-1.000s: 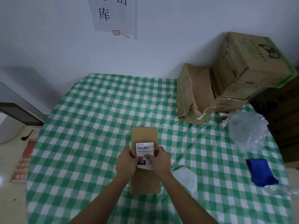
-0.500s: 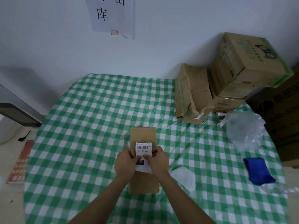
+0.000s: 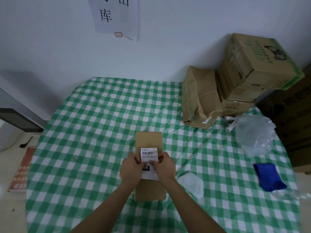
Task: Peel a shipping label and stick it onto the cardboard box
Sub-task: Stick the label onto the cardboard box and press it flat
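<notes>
A narrow brown cardboard box (image 3: pixel 149 140) lies flat on the green-and-white checked tablecloth (image 3: pixel 94 132), long side pointing away from me. A white shipping label (image 3: pixel 149 154) with a barcode and black print lies over the box's middle. My left hand (image 3: pixel 131 168) holds the label's left edge and my right hand (image 3: pixel 164 167) its right edge, both thumbs pressed on its face. The hands hide the label's lower sides.
A white backing sheet (image 3: pixel 191 184) lies right of the box. A blue cloth (image 3: pixel 268 177) and a clear plastic bag (image 3: pixel 254 135) sit further right. Stacked cardboard boxes (image 3: pixel 252 69) and a crumpled one (image 3: pixel 198 96) fill the back right corner. White tubes (image 3: pixel 230 122) lie by them.
The hands and label have stayed over the box's middle. The thumbs have drawn closer together on the label's face. The view has shifted slightly.
</notes>
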Demonstrator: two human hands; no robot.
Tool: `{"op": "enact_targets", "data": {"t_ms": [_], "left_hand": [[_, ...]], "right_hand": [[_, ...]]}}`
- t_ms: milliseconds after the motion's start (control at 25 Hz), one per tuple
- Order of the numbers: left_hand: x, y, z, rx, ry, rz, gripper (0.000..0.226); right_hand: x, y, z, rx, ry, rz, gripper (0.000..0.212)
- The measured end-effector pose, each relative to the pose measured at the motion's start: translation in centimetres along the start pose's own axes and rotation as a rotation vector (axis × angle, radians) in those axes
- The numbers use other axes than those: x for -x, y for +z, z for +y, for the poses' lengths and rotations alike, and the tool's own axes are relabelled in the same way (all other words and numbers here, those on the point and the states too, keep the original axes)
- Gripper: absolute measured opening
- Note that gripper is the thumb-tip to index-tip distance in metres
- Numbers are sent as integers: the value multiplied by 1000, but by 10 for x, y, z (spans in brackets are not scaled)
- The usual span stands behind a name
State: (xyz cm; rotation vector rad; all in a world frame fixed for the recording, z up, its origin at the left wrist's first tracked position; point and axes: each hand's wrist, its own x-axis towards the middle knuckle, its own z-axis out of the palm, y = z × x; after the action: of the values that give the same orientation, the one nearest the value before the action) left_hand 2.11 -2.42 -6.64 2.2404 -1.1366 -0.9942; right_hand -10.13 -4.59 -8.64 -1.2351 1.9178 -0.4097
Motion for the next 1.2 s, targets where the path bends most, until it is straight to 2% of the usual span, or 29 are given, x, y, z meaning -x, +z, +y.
{"op": "enact_targets", "data": {"t_ms": [600, 800, 920, 1040, 1120, 1200], "left_hand": [[-2, 3, -3, -36, 31, 12, 33], [-8, 1, -1, -81, 31, -29, 34], [-16, -2, 1, -210, 35, -65, 38], [-19, -3, 11, -427, 140, -60, 28], [-21, 0, 14, -561, 213, -43, 35], [-22, 1, 12, -595, 205, -46, 44]], "right_hand": [[4, -3, -3, 66, -21, 4, 36], [4, -6, -6, 152, -53, 33, 47], [3, -9, -5, 122, -43, 7, 51], [0, -14, -3, 93, -26, -26, 53], [-1, -18, -3, 114, -21, -49, 53], [-1, -20, -4, 161, -25, -67, 53]]}}
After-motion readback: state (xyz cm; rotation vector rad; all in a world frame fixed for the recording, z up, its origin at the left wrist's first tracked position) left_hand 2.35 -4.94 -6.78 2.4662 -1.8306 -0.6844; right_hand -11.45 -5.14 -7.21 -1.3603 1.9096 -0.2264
